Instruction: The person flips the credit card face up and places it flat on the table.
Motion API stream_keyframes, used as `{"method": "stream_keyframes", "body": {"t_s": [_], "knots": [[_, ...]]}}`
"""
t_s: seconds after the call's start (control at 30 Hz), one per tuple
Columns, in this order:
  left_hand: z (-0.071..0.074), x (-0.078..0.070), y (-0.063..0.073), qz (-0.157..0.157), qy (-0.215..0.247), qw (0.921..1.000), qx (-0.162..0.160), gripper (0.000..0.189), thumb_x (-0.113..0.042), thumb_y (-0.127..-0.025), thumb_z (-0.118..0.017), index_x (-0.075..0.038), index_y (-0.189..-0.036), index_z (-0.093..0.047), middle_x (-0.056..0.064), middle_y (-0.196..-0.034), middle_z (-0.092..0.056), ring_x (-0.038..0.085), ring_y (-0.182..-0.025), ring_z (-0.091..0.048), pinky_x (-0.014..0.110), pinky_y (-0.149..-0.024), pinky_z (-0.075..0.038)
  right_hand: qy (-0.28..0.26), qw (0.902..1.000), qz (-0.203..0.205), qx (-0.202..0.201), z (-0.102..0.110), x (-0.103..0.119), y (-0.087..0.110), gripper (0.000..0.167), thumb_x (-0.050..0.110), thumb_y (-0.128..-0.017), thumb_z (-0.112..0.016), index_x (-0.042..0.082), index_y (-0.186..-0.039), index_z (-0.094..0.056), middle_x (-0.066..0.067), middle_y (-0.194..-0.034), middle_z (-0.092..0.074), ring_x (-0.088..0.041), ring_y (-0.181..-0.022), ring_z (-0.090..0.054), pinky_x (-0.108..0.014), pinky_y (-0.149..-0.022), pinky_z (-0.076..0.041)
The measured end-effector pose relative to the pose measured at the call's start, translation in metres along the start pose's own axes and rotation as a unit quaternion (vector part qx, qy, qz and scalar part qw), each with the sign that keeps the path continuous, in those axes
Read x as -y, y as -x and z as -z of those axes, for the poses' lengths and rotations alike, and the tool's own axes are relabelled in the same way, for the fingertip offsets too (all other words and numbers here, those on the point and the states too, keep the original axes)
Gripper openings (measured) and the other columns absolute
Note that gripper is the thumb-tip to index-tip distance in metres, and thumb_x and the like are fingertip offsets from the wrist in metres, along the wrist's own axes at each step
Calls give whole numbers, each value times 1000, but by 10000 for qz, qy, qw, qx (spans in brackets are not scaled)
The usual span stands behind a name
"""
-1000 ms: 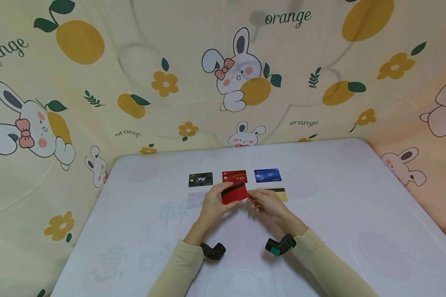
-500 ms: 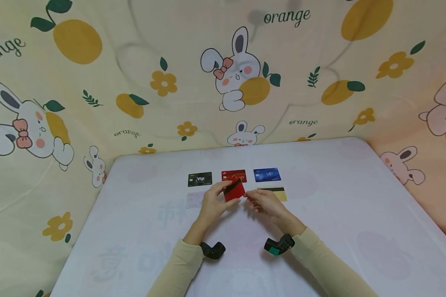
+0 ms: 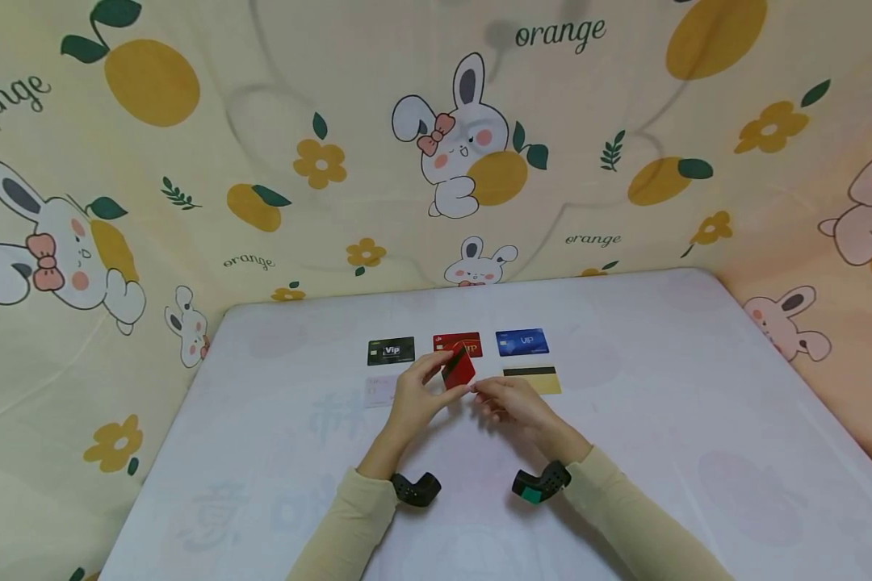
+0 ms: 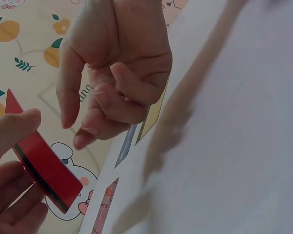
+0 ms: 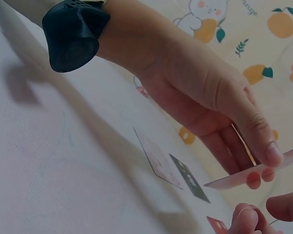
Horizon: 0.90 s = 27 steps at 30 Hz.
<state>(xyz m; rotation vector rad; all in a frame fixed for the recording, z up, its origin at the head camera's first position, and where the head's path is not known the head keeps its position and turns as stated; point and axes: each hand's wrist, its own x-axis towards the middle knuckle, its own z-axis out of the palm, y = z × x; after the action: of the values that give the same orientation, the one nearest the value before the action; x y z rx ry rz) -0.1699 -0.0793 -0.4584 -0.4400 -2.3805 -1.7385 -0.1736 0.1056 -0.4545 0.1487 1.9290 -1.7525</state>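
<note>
My left hand (image 3: 414, 399) holds a red magnetic-stripe card (image 3: 459, 367) above the table, tilted and turned on a slant. In the left wrist view, its thumb lies along one side of the card (image 4: 53, 168) and the fingers are behind. My right hand (image 3: 519, 407) is close to the card's lower right side. Its fingers are loosely bent with nothing between them, and the left wrist view shows a gap between this hand (image 4: 122, 53) and the card. In the right wrist view the card (image 5: 229, 181) appears nearly edge-on.
On the white table (image 3: 625, 452) lie a dark green Vip card (image 3: 391, 351), a red VIP card (image 3: 446, 342) and a blue VIP card (image 3: 522, 342) in a row. Nearer are a pale pink card (image 3: 380, 391), partly hidden, and a gold striped card (image 3: 534, 381). A printed curtain (image 3: 378, 81) hangs behind.
The red card in my left hand has turned from nearly facing the camera to a narrow slant. My right hand has shifted slightly left and uncovered more of the gold card.
</note>
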Motion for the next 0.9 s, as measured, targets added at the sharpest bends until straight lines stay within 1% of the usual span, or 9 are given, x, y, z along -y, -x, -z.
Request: {"method": "stream_keyframes", "body": {"t_s": [0.23,0.47,0.7,0.9], "knots": [[0,-2,0,153,202,9997,51,56,-12,-74,-82,-3,-126,-61,16,-127,-63,30,-122,-60,42,-106,-46,-34,9999,51,83,-1,-4,-3,35,24,-97,-52,-1,-119,-63,8,-77,-64,-5,-63,-52,-16,-59,-42],[0,-2,-1,319,356,9988,72,59,-11,-74,-82,-6,-128,-59,14,-129,-61,27,-125,-58,39,-108,-45,-99,9998,57,178,-5,-6,-5,35,22,-97,-52,-2,-121,-63,8,-78,-67,-4,-61,-53,-16,-58,-42],[-1,-3,0,270,404,9988,79,60,-8,-74,-81,-3,-129,-57,15,-130,-60,28,-124,-59,36,-107,-45,-181,9996,-12,208,-9,-6,-4,35,23,-97,-52,-1,-120,-63,8,-78,-68,-4,-61,-54,-16,-58,-42],[-1,-4,1,256,565,9980,110,60,-6,-75,-80,-1,-129,-56,17,-130,-59,30,-125,-58,33,-107,-45,-230,9994,-54,267,-11,-7,-5,35,21,-97,-50,-2,-119,-63,10,-75,-67,-3,-60,-53,-16,-57,-42]]}}
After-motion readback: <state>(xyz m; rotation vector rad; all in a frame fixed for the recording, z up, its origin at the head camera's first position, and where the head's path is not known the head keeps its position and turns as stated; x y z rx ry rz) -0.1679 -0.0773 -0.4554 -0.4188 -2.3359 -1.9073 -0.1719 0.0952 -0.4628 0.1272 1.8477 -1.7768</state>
